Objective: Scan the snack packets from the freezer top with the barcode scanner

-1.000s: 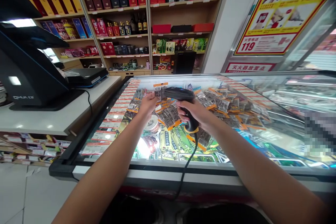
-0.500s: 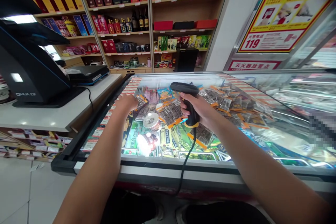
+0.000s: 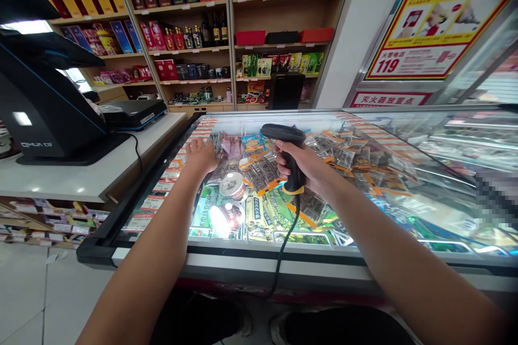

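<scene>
My right hand (image 3: 297, 159) is wrapped round the handle of a black barcode scanner (image 3: 283, 133), holding it upright over the chest freezer. A black cable (image 3: 288, 237) hangs from the foot of its handle toward the freezer's front edge. My left hand (image 3: 200, 155) is at the freezer's left side near the price labels, palm down with its fingers spread. Between the hands are clear snack packets with orange edges (image 3: 261, 172). Nearer to me are round tubs (image 3: 233, 187) and green and yellow packs (image 3: 259, 210). More orange-edged packets (image 3: 356, 156) lie to the right.
The chest freezer's dark front-left corner (image 3: 95, 250) is close to me. On the left, a counter (image 3: 81, 180) carries a black checkout terminal (image 3: 52, 102) and a black scale (image 3: 135, 113). Shelves of boxes and bottles (image 3: 186, 38) stand behind. A fire-safety poster (image 3: 429, 27) hangs at right.
My left hand has shifted slightly forward and to the right, with its fingers now more spread. My right hand and the scanner have hardly moved.
</scene>
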